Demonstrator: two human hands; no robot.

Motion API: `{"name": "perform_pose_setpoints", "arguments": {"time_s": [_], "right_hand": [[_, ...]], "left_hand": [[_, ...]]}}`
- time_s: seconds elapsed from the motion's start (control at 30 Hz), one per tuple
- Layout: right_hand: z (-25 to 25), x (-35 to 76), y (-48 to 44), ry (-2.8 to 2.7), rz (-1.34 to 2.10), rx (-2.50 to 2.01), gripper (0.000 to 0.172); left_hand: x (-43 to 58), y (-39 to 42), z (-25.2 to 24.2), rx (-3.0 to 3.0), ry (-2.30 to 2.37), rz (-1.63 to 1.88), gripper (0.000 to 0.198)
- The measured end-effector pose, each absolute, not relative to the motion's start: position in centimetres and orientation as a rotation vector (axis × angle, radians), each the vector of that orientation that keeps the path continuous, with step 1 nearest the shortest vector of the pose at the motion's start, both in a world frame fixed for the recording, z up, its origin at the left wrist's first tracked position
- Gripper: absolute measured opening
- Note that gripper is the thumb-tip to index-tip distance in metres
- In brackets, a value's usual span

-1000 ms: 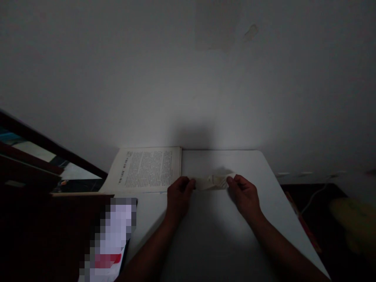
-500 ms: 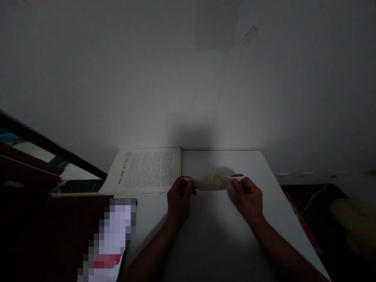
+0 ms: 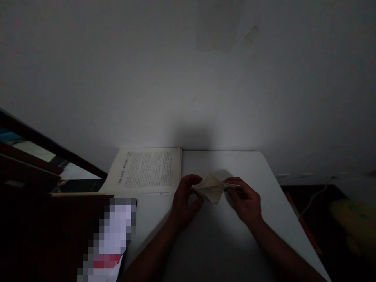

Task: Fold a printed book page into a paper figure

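- Folded paper (image 3: pixel 211 189), pale and diamond-shaped with a narrow flap towards three o'clock, is over the far half of the white surface (image 3: pixel 249 162), between both hands.
- Left hand (image 3: pixel 186 201), at eight o'clock from it: grip partly spread, thumb and forefinger apart around the paper's nine-o'clock corner; whether they press on it, I cannot tell.
- Right hand (image 3: pixel 246 199), at four o'clock: grip closed, pinching the narrow flap.
- Open book (image 3: pixel 149 170), printed page up, lies between nine and ten o'clock.
- Blurred-out device (image 3: pixel 114 231) sits towards eight o'clock.
- Pale wall (image 3: pixel 147 86) stands at twelve.
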State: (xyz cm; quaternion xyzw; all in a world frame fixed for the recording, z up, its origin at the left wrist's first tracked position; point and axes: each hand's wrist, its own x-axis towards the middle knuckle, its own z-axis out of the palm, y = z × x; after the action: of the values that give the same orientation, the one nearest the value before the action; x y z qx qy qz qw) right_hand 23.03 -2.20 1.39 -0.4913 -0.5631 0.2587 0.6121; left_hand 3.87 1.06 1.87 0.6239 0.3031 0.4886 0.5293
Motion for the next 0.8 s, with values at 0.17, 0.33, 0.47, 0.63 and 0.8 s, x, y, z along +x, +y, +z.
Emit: {"name": "perform_pose_setpoints", "arguments": {"time_s": [0.17, 0.33, 0.47, 0.63, 0.8], "right_hand": [[1.38, 23.09, -2.25, -1.347, 0.613, -1.149, 0.01], [1.46, 23.2, -2.32, -1.396, 0.576, -1.138, 0.011], [1.37, 23.19, -2.32, -1.359, 0.626, -1.121, 0.008], [1.35, 23.01, -2.52, -1.271, 0.708, -1.169, 0.01], [1.43, 22.64, -2.68, -1.074, 0.685, -1.377, 0.021]], "left_hand": [[3.85, 1.1, 2.55, 1.644, 0.742, 1.171, 0.046], [4.0, 1.27, 2.14, 1.661, 0.803, 1.235, 0.034], [4.13, 1.44, 1.83, 1.577, 0.827, 1.261, 0.025], [4.31, 1.5, 2.12, 1.416, 0.878, 1.271, 0.014], [4.54, 1.57, 2.14, 1.329, 1.095, 1.209, 0.022]]}}
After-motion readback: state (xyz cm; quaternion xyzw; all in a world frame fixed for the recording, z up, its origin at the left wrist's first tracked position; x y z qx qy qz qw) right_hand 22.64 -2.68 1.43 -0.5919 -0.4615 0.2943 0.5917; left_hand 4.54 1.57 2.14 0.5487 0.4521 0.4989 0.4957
